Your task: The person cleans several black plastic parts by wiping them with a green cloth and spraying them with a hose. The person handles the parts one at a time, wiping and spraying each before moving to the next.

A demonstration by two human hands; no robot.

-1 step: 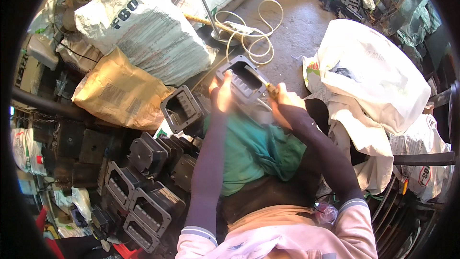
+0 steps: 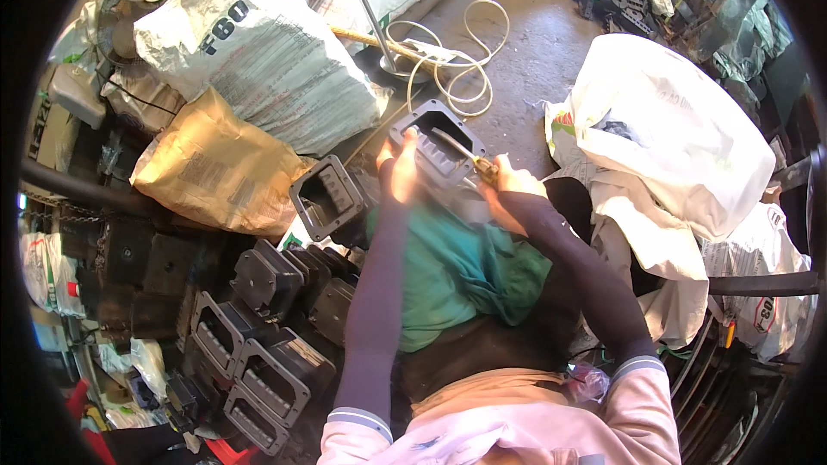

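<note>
Grey housing (image 2: 438,157), held upper centre, tool tip over its opening.
Left hand (image 2: 401,170) clasps its left edge; right hand (image 2: 514,189) is wrapped round a curved-shank tool (image 2: 485,169). Likely risk: too much force, tool skids into the left hand (tip points that way) or scars the inside. Second housing (image 2: 340,193) crowds the left forearm (image 2: 373,293); pale cable (image 2: 507,28) loops beyond; white sack (image 2: 676,142) bounds the right.

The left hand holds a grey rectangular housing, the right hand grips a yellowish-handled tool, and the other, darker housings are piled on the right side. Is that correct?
Not quite: the other, darker housings are piled on the left side, as the head view shows. The left hand does hold the grey rectangular housing, and the right hand grips the yellowish-handled tool.
</note>
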